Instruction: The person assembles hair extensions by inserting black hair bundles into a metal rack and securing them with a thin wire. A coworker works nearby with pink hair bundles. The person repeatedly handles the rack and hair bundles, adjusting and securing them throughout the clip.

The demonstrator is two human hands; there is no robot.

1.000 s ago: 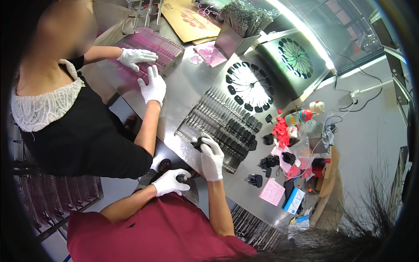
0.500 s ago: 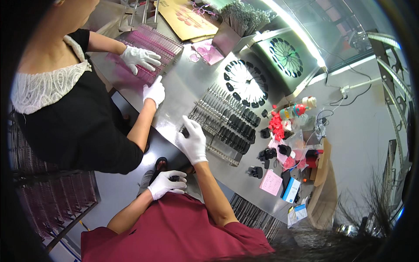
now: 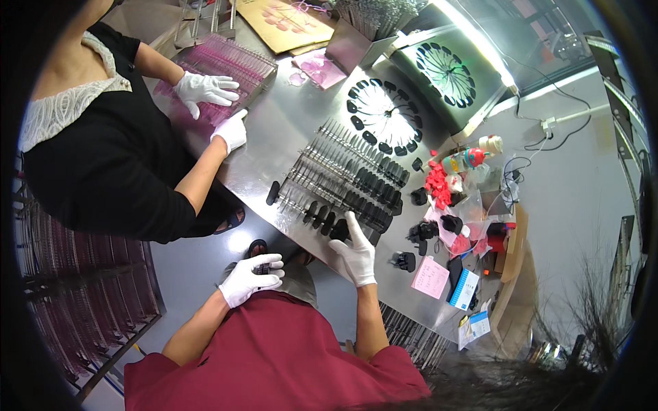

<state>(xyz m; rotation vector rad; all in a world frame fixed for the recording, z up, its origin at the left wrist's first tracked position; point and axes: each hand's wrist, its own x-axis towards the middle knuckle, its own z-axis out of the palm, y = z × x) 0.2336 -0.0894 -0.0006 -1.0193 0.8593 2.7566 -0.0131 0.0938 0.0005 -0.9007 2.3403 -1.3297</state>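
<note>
My left hand [image 3: 252, 279], in a white glove, is held low near my body, with its fingers curled round a small black piece [image 3: 262, 269] partly hidden by them. At the near right end of a metal rack [image 3: 291, 181], the thumb and forefinger of my gloved right hand [image 3: 356, 257] are on either side of a black oval piece [image 3: 339, 230]. Several similar black pieces [image 3: 320, 216] stand along the rack's near edge. Another black piece [image 3: 273, 192] is at its left end. Slender metal parts with black ends [image 3: 370, 179] fill the rack's rows.
On my left, a co-worker's gloved hands [image 3: 229, 130] touch a pink rack [image 3: 229, 65]. Behind my rack, black pieces [image 3: 386, 116] form a lit ring. Red pieces [image 3: 437, 183], a bottle [image 3: 466, 159], black parts [image 3: 403, 260] and pink paper [image 3: 432, 277] crowd the right side.
My right hand has moved from the rack's left end to its near right end, leaving a black piece at the left. My left hand stays low. The view has shifted slightly.
</note>
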